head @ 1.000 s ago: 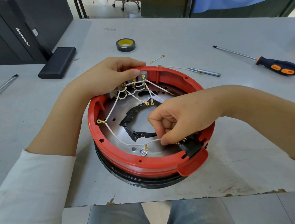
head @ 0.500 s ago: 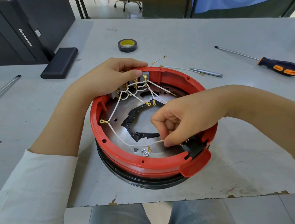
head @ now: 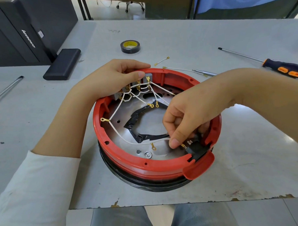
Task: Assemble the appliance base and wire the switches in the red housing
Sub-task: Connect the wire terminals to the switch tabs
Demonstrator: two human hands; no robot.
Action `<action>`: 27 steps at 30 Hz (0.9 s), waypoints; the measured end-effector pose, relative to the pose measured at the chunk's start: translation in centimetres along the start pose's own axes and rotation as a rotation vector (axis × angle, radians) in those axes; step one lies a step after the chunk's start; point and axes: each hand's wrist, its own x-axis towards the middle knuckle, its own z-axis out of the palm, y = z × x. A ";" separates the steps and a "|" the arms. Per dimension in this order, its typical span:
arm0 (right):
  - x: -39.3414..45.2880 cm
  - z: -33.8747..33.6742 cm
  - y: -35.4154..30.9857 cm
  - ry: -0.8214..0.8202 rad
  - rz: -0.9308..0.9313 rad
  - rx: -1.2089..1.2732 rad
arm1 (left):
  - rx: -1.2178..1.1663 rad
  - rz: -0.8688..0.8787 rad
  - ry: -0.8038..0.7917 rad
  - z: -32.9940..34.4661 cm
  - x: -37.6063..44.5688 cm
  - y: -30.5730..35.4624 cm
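The right hand [head: 193, 117] works inside the red housing [head: 130, 162], its grip narrow: thumb and forefinger pinch the end of a white wire [head: 129, 141] just beside the black socket [head: 196, 147] set into the housing wall on the side toward the surface's near edge. The socket's brass tabs lie immediately beyond the thumb tip, toward the red lip, so the coming move is probably a short push of the wire's terminal onto a tab; whether a terminal is already between the fingertips is hidden. The wire's long axis runs away from the pinch across the metal plate [head: 150, 119] toward the housing's left wall, where a ring terminal [head: 103, 119] rests.

The left hand [head: 112, 78] grips the housing's far rim, thumb pressed on the row of grey switches [head: 135, 86], steadying it. The right hand is much the nearer to the socket.

Toward the far edge lie a tape roll [head: 130, 46], and toward the far right a screwdriver [head: 279, 67].
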 end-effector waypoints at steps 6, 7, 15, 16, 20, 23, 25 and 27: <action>0.0 0.6 0.6 0.065 -0.059 -0.008 | -0.003 -0.001 0.002 0.1 0.0 0.0; -0.1 0.7 0.8 0.080 -0.072 -0.002 | -0.001 0.002 0.002 0.1 0.0 0.0; 0.0 1.0 1.2 0.110 -0.136 0.008 | -0.011 -0.013 0.007 0.2 0.1 0.0; 0.0 1.0 1.2 0.110 -0.139 0.010 | -0.013 -0.013 0.008 0.2 0.1 -0.1; 0.0 1.1 1.3 0.110 -0.154 0.020 | -0.021 -0.014 0.015 0.1 0.2 -0.2; 0.0 1.1 1.4 0.104 -0.162 0.028 | -0.024 -0.016 0.017 0.1 0.2 -0.2; 0.0 1.1 1.4 0.099 -0.166 0.032 | -0.024 -0.016 0.017 0.2 0.2 -0.2; 0.0 1.1 1.5 0.099 -0.174 0.034 | -0.023 -0.018 0.019 0.2 0.2 -0.2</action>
